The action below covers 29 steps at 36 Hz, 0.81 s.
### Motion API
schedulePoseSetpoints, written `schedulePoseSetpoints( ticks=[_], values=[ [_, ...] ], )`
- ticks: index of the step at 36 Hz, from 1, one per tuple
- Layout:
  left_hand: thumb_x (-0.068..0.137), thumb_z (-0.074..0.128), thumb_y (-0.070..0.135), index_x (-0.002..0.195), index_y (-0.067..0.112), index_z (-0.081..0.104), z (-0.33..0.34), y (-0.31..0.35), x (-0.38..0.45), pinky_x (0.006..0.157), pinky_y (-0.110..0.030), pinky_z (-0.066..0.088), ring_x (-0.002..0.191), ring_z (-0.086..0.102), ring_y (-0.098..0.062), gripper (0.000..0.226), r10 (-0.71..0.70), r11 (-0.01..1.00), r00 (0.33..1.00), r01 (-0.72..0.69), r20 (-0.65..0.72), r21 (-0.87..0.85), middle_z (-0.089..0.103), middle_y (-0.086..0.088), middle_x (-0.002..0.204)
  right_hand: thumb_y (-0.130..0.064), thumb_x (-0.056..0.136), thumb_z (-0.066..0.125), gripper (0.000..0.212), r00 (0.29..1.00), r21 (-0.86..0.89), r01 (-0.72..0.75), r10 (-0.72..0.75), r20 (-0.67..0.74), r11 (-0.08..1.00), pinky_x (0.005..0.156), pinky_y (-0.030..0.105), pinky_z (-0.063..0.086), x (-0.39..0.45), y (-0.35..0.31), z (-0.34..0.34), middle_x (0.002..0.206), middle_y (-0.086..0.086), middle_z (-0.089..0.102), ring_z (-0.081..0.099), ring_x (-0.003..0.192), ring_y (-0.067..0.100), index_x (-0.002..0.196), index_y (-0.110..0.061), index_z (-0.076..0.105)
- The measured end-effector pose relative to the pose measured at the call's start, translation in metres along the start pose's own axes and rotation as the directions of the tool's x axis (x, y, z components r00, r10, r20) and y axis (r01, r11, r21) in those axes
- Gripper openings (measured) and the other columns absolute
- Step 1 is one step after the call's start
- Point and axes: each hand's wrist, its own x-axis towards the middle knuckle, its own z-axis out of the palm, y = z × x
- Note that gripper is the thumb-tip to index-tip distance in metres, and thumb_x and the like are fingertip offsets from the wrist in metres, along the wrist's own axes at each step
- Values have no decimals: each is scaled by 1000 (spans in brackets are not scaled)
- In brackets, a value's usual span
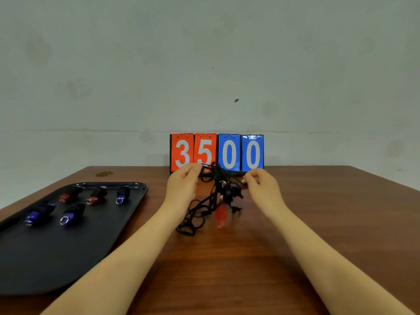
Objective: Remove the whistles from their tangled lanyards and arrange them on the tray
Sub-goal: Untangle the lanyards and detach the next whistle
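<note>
Left hand (181,185): raised above the counter (250,258); my fingers (193,169) are curled and pinching a strand at the top of the lanyard tangle (216,185).
Right hand (261,185): level with the left; fingers bent inward, tips pinching cord on the tangle's right side.
Location of work: the tangle hangs between my two hands in front of the scoreboard (217,152); its lower loops trail down onto the counter.
Red whistle (221,213): dangles low in the tangle, blurred; apparently still attached.
Tray (68,258): on the counter to my left, well apart from the tangle; five whistles already lie on it, two red and three blue.
Handling, cord: judged light, soft and limp; it will knot tighter if pulled hard. Loosen loops, do not tug.
Handling, whistle: judged small, rigid and smooth, so possibly slippery.
Grip point: pinch the whistle body with one hand, work the ring or clip with the other.
</note>
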Motion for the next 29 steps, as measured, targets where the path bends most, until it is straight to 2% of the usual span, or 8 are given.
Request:
schedulePoseSetpoints(
  ticks=[2, 4, 8, 11, 14, 20, 25, 29],
  values=[
    [100, 48, 27, 77, 21, 64, -3, 3, 1, 41, -17, 23, 45, 24, -8, 29, -30, 998, 999, 28, -34, -57, 34, 10, 49, -7, 100, 42, 17, 975, 483, -216, 212, 65, 849, 65, 13, 51, 4, -4, -4, 94, 10, 66, 65, 78, 9, 105, -3, 58],
    [100, 48, 27, 73, 25, 61, -3, 6, 0, 46, -24, 36, 50, 32, -5, 30, 6, 999, 999, -4, -43, 46, 43, 14, 46, -3, 99, 40, 21, 940, 814, -312, 285, 189, 490, 66, 24, 57, 8, -5, -8, 95, 16, 67, 69, 80, 18, 115, 1, 54],
    [99, 49, 28, 85, 25, 68, 3, 5, -4, 96, -56, 45, 71, 57, -29, 24, -2, 992, 998, 10, -62, 122, 58, -5, 66, -6, 101, 36, 17, 885, 904, -400, 321, 338, 150, 48, 25, 50, 12, -1, -11, 84, 9, 58, 57, 65, 14, 111, -4, 50],
    [100, 48, 27, 85, 24, 69, 0, -1, 0, 85, -47, 50, 60, 44, -12, 26, -45, 995, 988, 56, -145, 77, 48, 7, 60, -7, 101, 31, 16, 861, 905, -423, 334, 384, 50, 38, 18, 33, 14, 3, -14, 55, -5, 32, 30, 38, 6, 90, -12, 42],
    [100, 46, 25, 81, 21, 65, -5, -6, 7, 64, -25, 37, 60, 37, -6, 28, -93, 996, 970, 89, -223, -30, 47, 10, 64, -7, 101, 34, 15, 875, 902, -404, 349, 335, 149, 35, 15, 32, 17, 7, -19, 55, -6, 29, 23, 36, 5, 101, -11, 48],
    [100, 45, 22, 79, 19, 63, -8, -13, 11, 80, -33, 39, 67, 44, -8, 27, -105, 993, 952, 87, -286, -75, 49, 10, 67, -9, 101, 39, 16, 959, 628, -239, 282, 33, 741, 51, 22, 39, 11, -4, -20, 63, 0, 45, 41, 50, 10, 94, -12, 54],
    [99, 43, 18, 82, 22, 62, -20, -25, 23, 69, -27, 41, 81, 50, -13, 26, -120, 978, 954, 160, -275, 131, 59, 3, 87, -9, 102, 41, 18, 964, 578, -267, 224, 145, 771, 60, 26, 49, 6, -3, -13, 62, 4, 59, 57, 68, 20, 95, -4, 57],
    [100, 40, 25, 137, 19, 48, -16, -38, 23, 95, -33, 44, 119, 49, -17, 39, 7, 770, 987, 97, -160, 630, 48, -6, 139, -8, 101, 44, 15, 951, 533, -306, 229, 206, 789, 77, 29, 57, 5, 3, -2, 80, 8, 58, 66, 69, 16, 96, -3, 57]
  ],
)
